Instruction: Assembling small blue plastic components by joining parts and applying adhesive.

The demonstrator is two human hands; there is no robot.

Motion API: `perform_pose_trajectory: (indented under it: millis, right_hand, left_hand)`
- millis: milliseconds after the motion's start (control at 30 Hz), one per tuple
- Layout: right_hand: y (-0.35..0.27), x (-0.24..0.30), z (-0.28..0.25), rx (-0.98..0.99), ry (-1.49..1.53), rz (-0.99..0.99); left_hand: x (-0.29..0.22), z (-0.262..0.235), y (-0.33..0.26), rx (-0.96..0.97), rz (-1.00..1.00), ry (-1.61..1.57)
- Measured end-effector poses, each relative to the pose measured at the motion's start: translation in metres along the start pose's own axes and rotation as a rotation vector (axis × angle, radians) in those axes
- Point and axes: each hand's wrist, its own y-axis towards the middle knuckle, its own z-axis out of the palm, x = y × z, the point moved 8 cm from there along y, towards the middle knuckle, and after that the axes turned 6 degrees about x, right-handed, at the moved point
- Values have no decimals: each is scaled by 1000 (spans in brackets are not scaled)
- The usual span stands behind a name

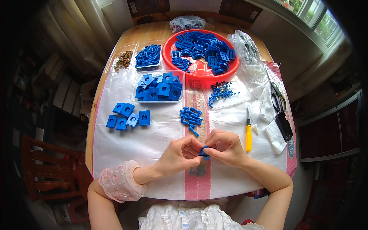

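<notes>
Near the front middle of the table, my left hand (pixel 182 152) and my right hand (pixel 228 148) meet with fingertips pinched on one small blue plastic part (pixel 204 152). Most of that part is hidden by the fingers, so its exact shape does not show. Just beyond my hands lies a loose pile of slim blue plastic pieces (pixel 191 116). To the left, several blue square plates with round holes (pixel 144 118) rest on the white woven sheet (pixel 153 138). More such plates fill a clear plastic box (pixel 181 87) behind them.
A red basin (pixel 167 57) of blue parts stands at the back. Tiny blue and white parts (pixel 222 91) lie on a clear lid; trays of blue pieces (pixel 148 56) and brassy screws (pixel 124 60) sit back left. A yellow-handled screwdriver (pixel 248 138), scissors (pixel 279 100) and plastic bags (pixel 245 48) lie right.
</notes>
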Motion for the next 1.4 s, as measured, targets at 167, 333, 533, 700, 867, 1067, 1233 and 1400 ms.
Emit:
perform_pose_trajectory:
  millis: [167, 333, 533, 700, 867, 1067, 1233, 1400]
  right_hand:
    - [0, -1, -1, -7, 6, 3]
    - [0, -1, 0, -3, 9, -6]
    - [0, -3, 0, 13, 39, -7]
    - [-4, -18, 2, -19, 291, 123]
    - [-3, -14, 2, -10, 291, 129]
    - [-5, -15, 0, -46, 289, 149]
    - [-6, -18, -1, -55, 242, 160]
    - [-8, -24, -2, -57, 213, 167]
  left_hand:
    - [1, 0, 2, 5, -10, -8]
    - [1, 0, 1, 5, -9, -9]
    - [1, -1, 0, -14, -2, -40]
    - [2, -7, 2, -55, 31, -114]
    - [3, -11, 2, -84, 78, -183]
    - [5, -12, 3, -82, 81, -189]
    - [6, -12, 3, -78, 68, -179]
    - [6, -11, 3, -78, 66, -194]
